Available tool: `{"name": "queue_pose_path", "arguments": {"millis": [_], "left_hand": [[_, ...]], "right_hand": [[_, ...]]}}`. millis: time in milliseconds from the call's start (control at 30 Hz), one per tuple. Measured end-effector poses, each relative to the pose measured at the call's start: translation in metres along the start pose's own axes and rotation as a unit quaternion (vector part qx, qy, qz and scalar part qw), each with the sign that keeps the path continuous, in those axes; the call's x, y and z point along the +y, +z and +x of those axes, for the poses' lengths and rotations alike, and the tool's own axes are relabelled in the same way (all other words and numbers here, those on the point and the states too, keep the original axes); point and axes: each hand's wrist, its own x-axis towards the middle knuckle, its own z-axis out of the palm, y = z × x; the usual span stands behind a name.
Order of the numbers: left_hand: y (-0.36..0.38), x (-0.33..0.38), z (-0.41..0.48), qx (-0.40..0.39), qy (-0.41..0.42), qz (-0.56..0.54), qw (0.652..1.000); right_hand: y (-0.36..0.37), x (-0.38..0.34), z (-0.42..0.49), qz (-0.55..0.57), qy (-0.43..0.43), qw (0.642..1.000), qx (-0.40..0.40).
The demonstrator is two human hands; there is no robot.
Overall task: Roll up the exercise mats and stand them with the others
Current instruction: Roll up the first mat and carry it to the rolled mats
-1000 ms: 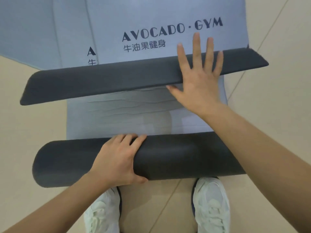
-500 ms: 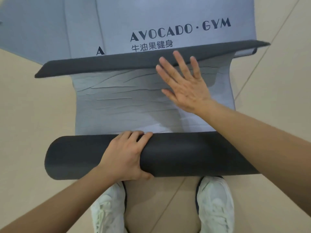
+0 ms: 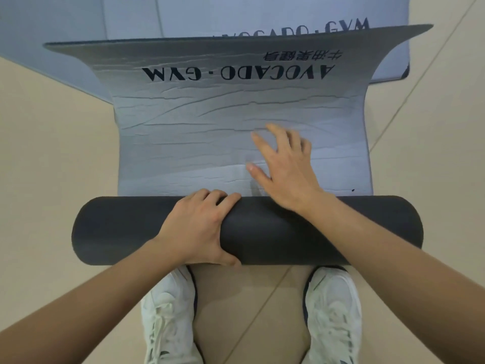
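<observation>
The mat (image 3: 236, 143) was spread on the floor (image 3: 52, 153), its near end wound into a dark roll (image 3: 301, 232) just ahead of the shoes (image 3: 170, 316) and its far end over another mat (image 3: 236, 14). For a tight, straight roll, both ends would best be advanced evenly and the sheet smoothed flat. The roll was gripped by the left hand (image 3: 199, 227), fingers curled over its top. The right hand (image 3: 286, 169) was held open and blurred over the sheet.

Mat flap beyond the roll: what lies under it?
Another grey mat, print partly covered, shows past the far edge of the flap. What lies directly beneath is hidden.
</observation>
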Motion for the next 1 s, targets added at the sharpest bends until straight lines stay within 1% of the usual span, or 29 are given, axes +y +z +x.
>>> {"name": "queue_pose_path", "arguments": {"millis": [67,133,200,267,367,433,500,533,567,633,667,733,767,833,867,900,933,1000], "left_hand": [[-0.005,-0.003,0.006,-0.020,0.002,0.000,1.000],[-0.010,-0.007,0.014,-0.046,-0.001,-0.004,0.999],[-0.016,-0.013,0.025,-0.072,-0.009,-0.024,0.997],[-0.024,-0.021,0.037,-0.097,-0.013,-0.051,0.994],[-0.035,-0.032,0.059,-0.147,-0.014,-0.101,0.984],[-0.041,-0.036,0.068,-0.180,-0.025,-0.125,0.975],[-0.045,-0.040,0.071,-0.183,-0.041,-0.121,0.975],[-0.047,-0.042,0.069,-0.165,-0.047,-0.107,0.979],[-0.048,-0.044,0.065,-0.131,-0.052,-0.086,0.986],[-0.044,-0.043,0.052,-0.023,-0.049,-0.055,0.997],[-0.038,-0.037,0.042,0.042,-0.049,-0.056,0.996],[-0.020,-0.016,0.023,0.156,-0.067,-0.063,0.984],[-0.010,-0.005,0.017,0.191,-0.077,-0.052,0.977],[0.007,0.008,0.013,0.213,-0.089,-0.013,0.973],[0.012,0.007,0.014,0.214,-0.085,0.006,0.973],[0.013,0.004,0.017,0.218,-0.077,0.019,0.973],[0.012,0.000,0.021,0.220,-0.070,0.026,0.973],[0.004,-0.009,0.032,0.218,-0.069,0.029,0.973]], "right_hand": [[0.002,0.000,-0.025,0.044,-0.030,0.998,-0.018],[0.004,-0.001,-0.049,0.066,-0.054,0.996,0.011],[0.005,-0.003,-0.071,0.040,-0.067,0.995,0.055],[0.008,-0.005,-0.090,0.004,-0.074,0.995,0.070],[0.014,-0.007,-0.100,-0.049,-0.057,0.997,0.025],[0.014,-0.006,-0.092,-0.062,-0.045,0.997,-0.008],[0.009,-0.003,-0.079,-0.062,-0.043,0.997,-0.028],[0.006,-0.001,-0.071,-0.062,-0.043,0.996,-0.040],[0.002,0.001,-0.063,-0.062,-0.043,0.996,-0.053],[-0.004,0.006,-0.047,-0.056,-0.041,0.995,-0.075],[-0.008,0.008,-0.039,-0.049,-0.040,0.994,-0.091],[-0.014,0.013,-0.023,-0.030,-0.038,0.991,-0.126],[-0.016,0.015,-0.015,-0.021,-0.038,0.989,-0.143],[-0.018,0.018,-0.003,-0.021,-0.035,0.986,-0.160],[-0.018,0.019,0.000,-0.034,-0.035,0.988,-0.147],[-0.017,0.018,-0.001,-0.053,-0.035,0.992,-0.111],[-0.015,0.017,-0.004,-0.066,-0.039,0.996,-0.048],[-0.011,0.015,-0.015,-0.050,-0.044,0.990,0.120]]}}
